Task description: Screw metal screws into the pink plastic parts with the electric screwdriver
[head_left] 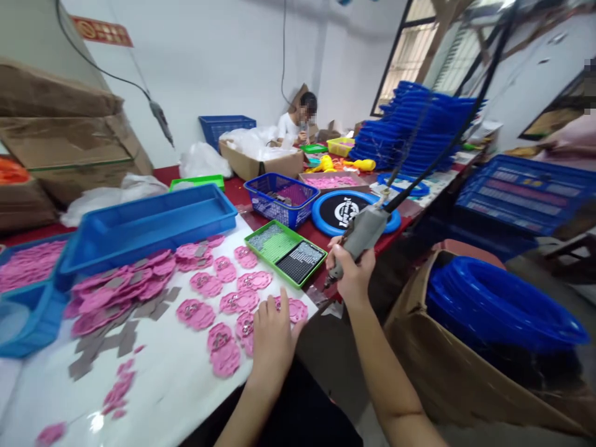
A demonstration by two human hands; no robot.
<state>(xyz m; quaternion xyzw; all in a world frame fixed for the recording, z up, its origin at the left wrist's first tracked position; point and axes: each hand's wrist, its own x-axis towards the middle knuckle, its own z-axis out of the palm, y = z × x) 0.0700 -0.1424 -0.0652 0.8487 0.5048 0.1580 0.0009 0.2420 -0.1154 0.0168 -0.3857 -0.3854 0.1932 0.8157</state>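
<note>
My right hand (pixel 354 273) is wrapped round a grey electric screwdriver (pixel 365 236), tilted with its tip down to the left, above the table's edge. A black cable runs up from its top. Over the pink plastic parts (pixel 225 270) at the table's front edge, my left hand (pixel 274 329) lies with its fingers stretched out. It touches or hovers just over one pink part (pixel 297 309); which, I cannot tell. Several such parts carry small metallic-looking pieces. A green tray (pixel 261 239) beyond my left hand holds small grey pieces and a black gridded block (pixel 302 261) with screws.
More pink parts are heaped with grey flat strips (pixel 112 338) on the left. Behind them sits a blue tray (pixel 153 217). A blue basket (pixel 284 198) and blue ring (pixel 321 217) lie further back. On the right stands a carton (pixel 433 335) of blue rings. Another person (pixel 291 127) sits beyond.
</note>
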